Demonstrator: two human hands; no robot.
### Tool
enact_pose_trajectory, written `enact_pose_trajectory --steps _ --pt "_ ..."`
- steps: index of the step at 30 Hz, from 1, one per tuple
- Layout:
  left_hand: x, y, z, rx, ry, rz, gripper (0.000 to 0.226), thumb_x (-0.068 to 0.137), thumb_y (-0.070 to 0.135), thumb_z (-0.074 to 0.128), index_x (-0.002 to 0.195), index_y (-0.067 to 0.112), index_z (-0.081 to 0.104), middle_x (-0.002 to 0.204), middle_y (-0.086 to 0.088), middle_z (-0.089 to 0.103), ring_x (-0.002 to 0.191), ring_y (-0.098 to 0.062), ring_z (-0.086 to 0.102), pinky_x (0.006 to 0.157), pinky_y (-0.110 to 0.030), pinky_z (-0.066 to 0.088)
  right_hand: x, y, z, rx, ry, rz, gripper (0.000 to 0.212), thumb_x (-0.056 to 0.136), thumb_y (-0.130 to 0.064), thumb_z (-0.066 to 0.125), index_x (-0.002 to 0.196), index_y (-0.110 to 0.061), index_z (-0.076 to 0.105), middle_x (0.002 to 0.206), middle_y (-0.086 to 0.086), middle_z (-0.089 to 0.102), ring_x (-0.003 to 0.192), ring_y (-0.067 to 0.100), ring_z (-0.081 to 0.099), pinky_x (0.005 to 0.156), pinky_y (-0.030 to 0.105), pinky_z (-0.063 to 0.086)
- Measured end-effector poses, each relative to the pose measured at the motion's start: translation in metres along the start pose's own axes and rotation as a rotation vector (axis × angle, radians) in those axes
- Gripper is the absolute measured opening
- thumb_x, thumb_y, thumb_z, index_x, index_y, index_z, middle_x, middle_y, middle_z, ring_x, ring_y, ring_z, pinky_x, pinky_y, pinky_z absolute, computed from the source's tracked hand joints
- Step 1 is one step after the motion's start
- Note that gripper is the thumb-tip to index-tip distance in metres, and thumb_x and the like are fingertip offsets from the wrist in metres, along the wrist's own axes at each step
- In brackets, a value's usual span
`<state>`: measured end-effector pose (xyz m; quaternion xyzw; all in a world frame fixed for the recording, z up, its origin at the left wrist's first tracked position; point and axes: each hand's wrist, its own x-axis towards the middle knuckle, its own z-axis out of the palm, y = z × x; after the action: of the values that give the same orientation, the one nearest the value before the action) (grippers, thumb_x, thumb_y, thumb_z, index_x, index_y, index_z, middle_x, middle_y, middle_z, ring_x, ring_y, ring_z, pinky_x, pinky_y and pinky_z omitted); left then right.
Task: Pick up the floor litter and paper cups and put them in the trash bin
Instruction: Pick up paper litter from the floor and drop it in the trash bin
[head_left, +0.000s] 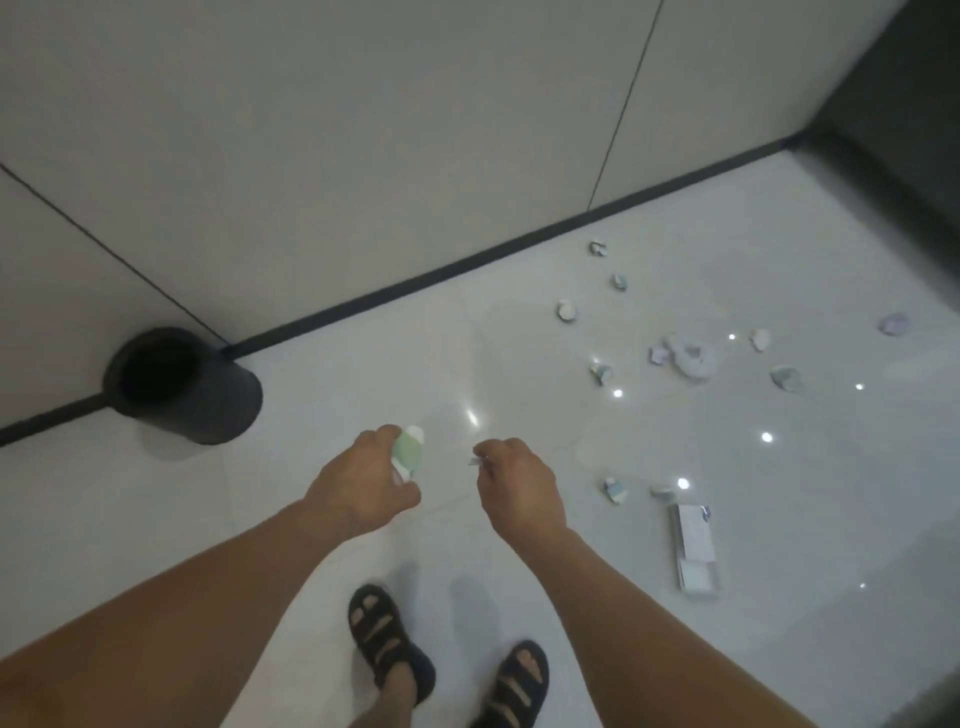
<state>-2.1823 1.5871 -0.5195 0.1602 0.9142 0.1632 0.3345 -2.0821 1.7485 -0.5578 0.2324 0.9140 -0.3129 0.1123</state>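
1. Your left hand curls its fingers around a green and white paper cup. The cup is probably light and easy to crush, so grip its side wall gently.
2. Your right hand pinches a tiny scrap at the fingertips. It looks thin and could slip out.
3. The trash bin stands beyond your left fingers, apart from them. More litter lies far right of your right fingers.

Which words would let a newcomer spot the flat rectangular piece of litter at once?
On the glossy white floor, look right of the person's right hand, nearer than the scattered litter. The flat packet lies there: the only long, straight-edged piece, while its neighbours are small crumpled lumps.
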Motion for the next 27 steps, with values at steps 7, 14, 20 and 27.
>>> enact_pose_trajectory --steps 7,14,20,27 --pt "-0.048 -0.100 -0.092 -0.159 0.115 -0.151 0.073 0.077 0.041 0.068 0.140 0.026 0.033 0.127 -0.001 0.046 0.106 -0.024 0.053 0.087 -0.032 0.046 0.028 -0.150 -0.006 -0.129 -0.062 -0.217 0.033 0.100 -0.019 0.042 0.129 -0.023 0.058 0.119 0.002 0.060 0.100 0.022 0.061 0.072 0.021 0.035" --pt "-0.045 -0.222 -0.180 -0.296 0.190 -0.252 0.075 0.080 0.038 0.068 0.143 0.026 0.028 0.134 0.000 0.041 0.112 -0.021 0.050 0.093 -0.033 0.044 0.073 -0.304 0.055 -0.197 -0.152 -0.360 0.033 0.101 -0.020 0.044 0.130 -0.023 0.058 0.123 0.002 0.059 0.105 0.021 0.062 0.078 0.018 0.037" --pt "-0.035 -0.307 -0.250 -0.338 0.270 -0.321 0.067 0.082 0.034 0.068 0.138 0.025 0.033 0.127 0.001 0.044 0.106 -0.018 0.052 0.088 -0.029 0.045 0.115 -0.409 0.108 -0.208 -0.187 -0.441 0.031 0.100 -0.022 0.047 0.128 -0.024 0.060 0.122 0.000 0.061 0.104 0.019 0.062 0.086 0.021 0.044" --pt "0.004 -0.364 -0.285 -0.409 0.249 -0.383 0.068 0.081 0.034 0.069 0.139 0.027 0.035 0.115 0.005 0.045 0.102 -0.016 0.052 0.085 -0.027 0.046 0.183 -0.473 0.154 -0.196 -0.238 -0.457 0.026 0.099 -0.025 0.050 0.123 -0.026 0.062 0.116 -0.002 0.063 0.097 0.015 0.064 0.086 0.022 0.051"
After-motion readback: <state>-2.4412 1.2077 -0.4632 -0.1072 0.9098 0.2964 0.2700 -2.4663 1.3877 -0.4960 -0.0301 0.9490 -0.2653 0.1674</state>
